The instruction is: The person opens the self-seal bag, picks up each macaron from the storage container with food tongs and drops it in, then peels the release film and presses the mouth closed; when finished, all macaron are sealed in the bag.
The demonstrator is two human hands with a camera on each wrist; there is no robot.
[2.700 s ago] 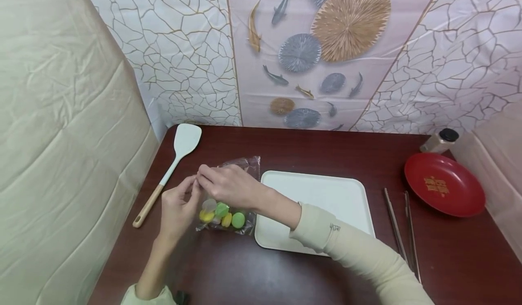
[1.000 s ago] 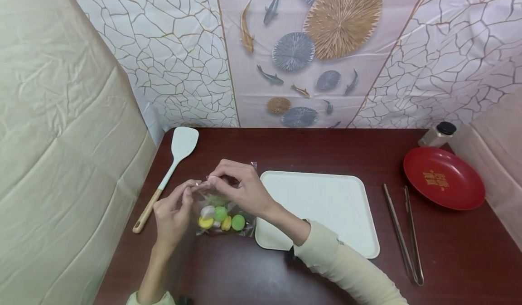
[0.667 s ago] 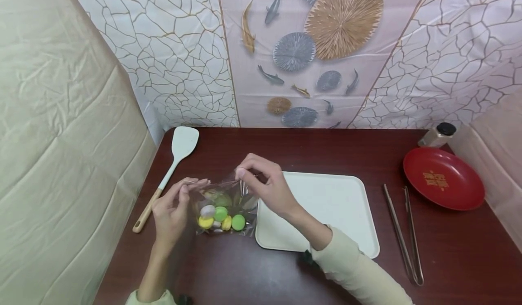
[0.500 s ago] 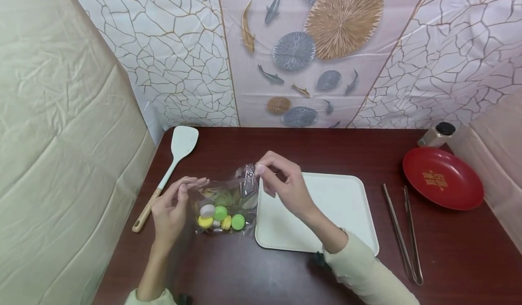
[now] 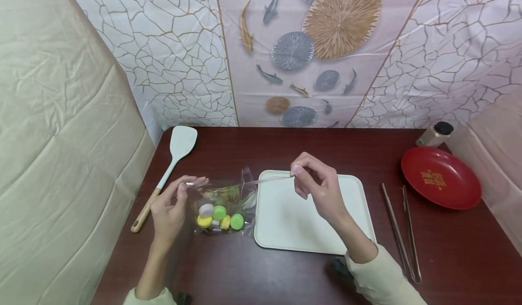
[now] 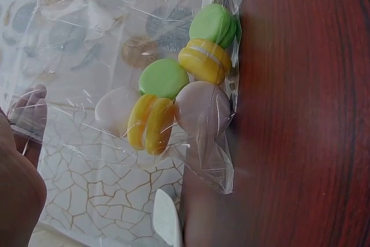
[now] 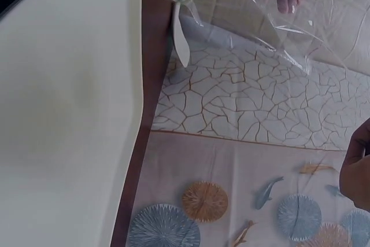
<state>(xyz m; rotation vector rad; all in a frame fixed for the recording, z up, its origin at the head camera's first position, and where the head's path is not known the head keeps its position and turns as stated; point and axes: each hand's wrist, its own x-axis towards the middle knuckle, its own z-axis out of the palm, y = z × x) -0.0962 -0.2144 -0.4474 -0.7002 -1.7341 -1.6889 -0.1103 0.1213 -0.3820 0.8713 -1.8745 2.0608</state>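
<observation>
A clear plastic bag (image 5: 247,178) of green, yellow and pale lilac macarons (image 5: 237,221) stands on the table, left of centre. My left hand (image 5: 169,210) pinches its top left corner between thumb and straight fingers. In the left wrist view several macarons (image 6: 164,79) sit at the bag's bottom. Over the white tray, my right hand (image 5: 320,189) pinches the end of a thin clear strip (image 5: 273,179) between thumb and forefinger. That strip stretches taut from the bag's top edge. At the right wrist view's edge, only part of my right hand (image 7: 355,180) shows.
The white tray (image 5: 293,228) lies just right of the bag. A spatula (image 5: 175,160) with a wooden handle is at the left. To the right are metal tongs (image 5: 395,230), a red plate (image 5: 448,178) and a black-lidded jar (image 5: 434,135).
My right hand has moved from beside the left hand rightward along the bag's top and over the tray, drawing out the thin strip. My left hand stays at the corner.
</observation>
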